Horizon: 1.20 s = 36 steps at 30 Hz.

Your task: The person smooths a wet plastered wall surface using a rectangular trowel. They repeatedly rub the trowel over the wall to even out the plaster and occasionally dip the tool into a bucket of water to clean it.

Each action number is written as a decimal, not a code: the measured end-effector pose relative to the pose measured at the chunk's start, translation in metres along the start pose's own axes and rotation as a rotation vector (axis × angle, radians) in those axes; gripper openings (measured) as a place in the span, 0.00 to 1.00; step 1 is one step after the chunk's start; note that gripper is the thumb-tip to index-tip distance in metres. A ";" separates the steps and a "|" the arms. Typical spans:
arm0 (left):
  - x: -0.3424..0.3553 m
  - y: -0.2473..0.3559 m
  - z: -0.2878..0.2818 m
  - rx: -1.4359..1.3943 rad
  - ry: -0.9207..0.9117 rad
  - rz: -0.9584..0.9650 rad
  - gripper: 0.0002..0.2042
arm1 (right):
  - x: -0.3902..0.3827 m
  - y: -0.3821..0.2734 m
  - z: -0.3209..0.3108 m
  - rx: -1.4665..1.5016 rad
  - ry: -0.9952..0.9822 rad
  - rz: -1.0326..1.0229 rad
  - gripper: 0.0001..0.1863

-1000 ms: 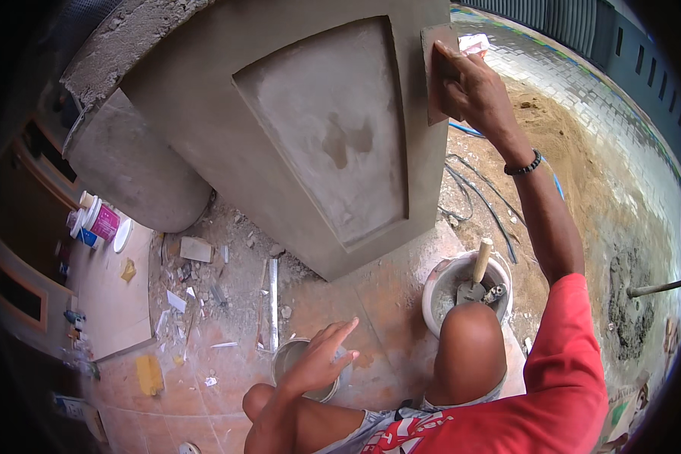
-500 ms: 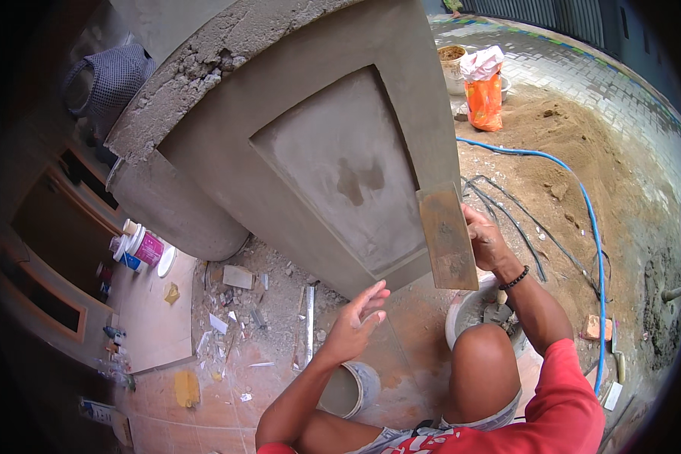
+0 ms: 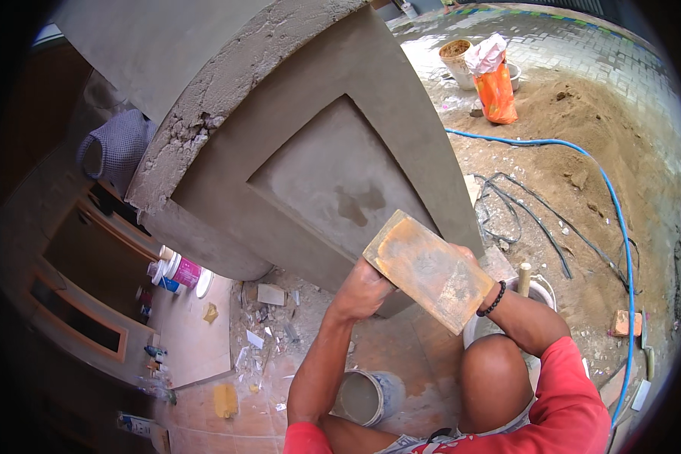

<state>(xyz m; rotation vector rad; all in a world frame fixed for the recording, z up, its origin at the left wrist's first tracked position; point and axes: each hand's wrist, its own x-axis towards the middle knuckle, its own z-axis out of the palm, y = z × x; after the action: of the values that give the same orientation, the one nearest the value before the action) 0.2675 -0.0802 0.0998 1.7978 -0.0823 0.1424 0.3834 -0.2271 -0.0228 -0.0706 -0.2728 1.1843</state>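
A rectangular plastering float with a worn, mortar-stained face is tilted in front of the grey plastered panel. My right hand grips it from behind, mostly hidden by the board. At the float's left end, my left hand is closed against its edge, its fingertips out of sight behind the board. The panel has a recessed, four-sided centre with a darker damp patch. Below my left hand, a small bucket of greyish liquid stands on the tiles.
Beside my right knee sits a mortar tub, partly covered by my arm, with a handle sticking up. A blue hose crosses the sand pile. An orange bag stands behind. Rubble lies left of the panel.
The float has come away from the panel's right border toward me and turned to a slant. My left hand, open before, has risen to the float's left end and closed.
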 end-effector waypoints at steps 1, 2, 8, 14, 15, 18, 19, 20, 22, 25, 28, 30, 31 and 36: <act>0.001 0.006 0.004 -0.034 0.007 -0.068 0.18 | -0.001 -0.002 -0.001 -0.023 -0.067 0.044 0.23; 0.003 0.010 0.006 -0.067 0.014 -0.136 0.19 | -0.001 -0.007 0.000 -0.047 -0.134 0.088 0.23; 0.048 0.018 0.000 0.036 0.181 0.205 0.25 | -0.012 -0.012 -0.023 -0.405 -0.027 0.074 0.17; 0.105 0.039 -0.027 0.383 0.310 0.408 0.31 | -0.023 -0.013 -0.027 -0.443 -0.002 0.125 0.16; 0.112 0.044 -0.026 0.386 0.310 0.411 0.31 | -0.025 -0.014 -0.031 -0.429 0.008 0.119 0.15; 0.125 0.058 -0.024 0.392 0.311 0.423 0.29 | -0.028 -0.016 -0.042 -0.394 0.030 0.110 0.14; 0.129 0.061 -0.024 0.392 0.313 0.427 0.29 | -0.028 -0.015 -0.044 -0.388 0.032 0.113 0.14; 0.131 0.064 -0.024 0.391 0.314 0.432 0.29 | -0.029 -0.015 -0.045 -0.382 0.034 0.115 0.14; 0.134 0.071 -0.021 0.398 0.309 0.377 0.28 | -0.031 -0.015 -0.050 -0.380 0.039 0.122 0.14; 0.141 0.064 -0.017 0.410 0.304 0.423 0.28 | -0.034 -0.013 -0.055 -0.370 0.046 0.127 0.14; 0.141 0.057 -0.011 0.460 0.300 0.379 0.28 | -0.040 -0.014 -0.061 -0.362 0.069 0.125 0.13; 0.140 0.042 -0.008 0.477 0.321 0.353 0.28 | -0.044 -0.014 -0.064 -0.359 0.085 0.126 0.13; 0.139 0.033 -0.007 0.486 0.335 0.340 0.29 | -0.045 -0.014 -0.064 -0.358 0.091 0.127 0.13; 0.131 -0.015 0.000 0.500 0.347 0.323 0.28 | -0.048 -0.008 -0.066 -0.354 0.104 0.136 0.13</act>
<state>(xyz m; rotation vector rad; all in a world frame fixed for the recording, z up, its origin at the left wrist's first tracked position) 0.3995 -0.0742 0.1038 2.2173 -0.0932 0.7583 0.3901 -0.2685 -0.0931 -0.4650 -0.3877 1.2521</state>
